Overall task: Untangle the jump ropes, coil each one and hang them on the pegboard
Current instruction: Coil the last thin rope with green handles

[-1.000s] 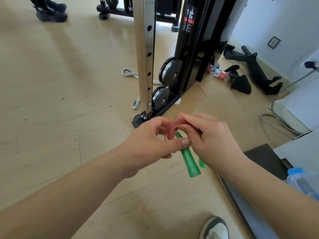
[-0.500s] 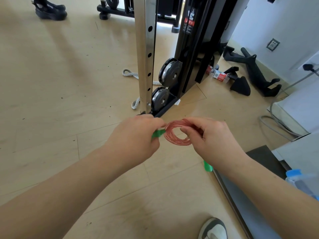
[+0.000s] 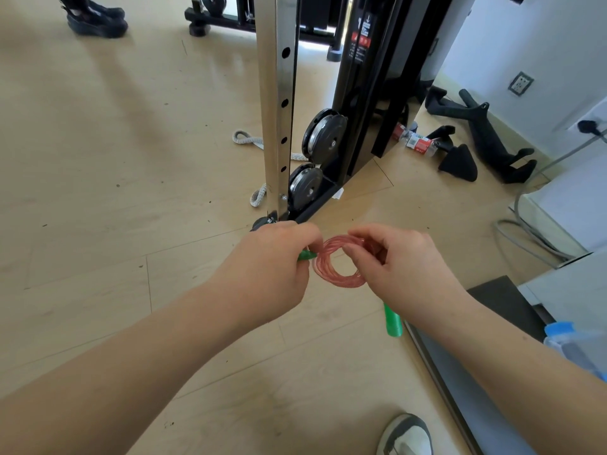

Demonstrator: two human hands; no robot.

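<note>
Person is holding a coiled red jump rope [image 3: 340, 280] in the air between both hands, over the wooden floor [image 3: 115, 159], just in front of the base of a cable machine. Left hand [image 3: 272, 267] is gripping one green handle [image 3: 307, 256], fingers curled tight round it, with only the tip poking out toward the coil. Right hand [image 3: 404, 267] is pinching the right side of the coil, thumb and curled fingers clamped on the red loops. The coil is sitting as a small neat ring, open in the middle. The second green handle [image 3: 392, 321] is hanging down below the right hand; what is holding it there is hidden.

Behind the hands the machine's steel upright [image 3: 277, 110] with holes is standing on the floor, two black pulleys [image 3: 323, 136] just beside it. A white rope [image 3: 244, 139] is lying by the upright. Black grip attachments [image 3: 476, 126] and a plastic bottle [image 3: 415, 142] are lying near the wall. A white shoe [image 3: 405, 435] is showing at the bottom edge, and black boots [image 3: 95, 21] at the top left.
</note>
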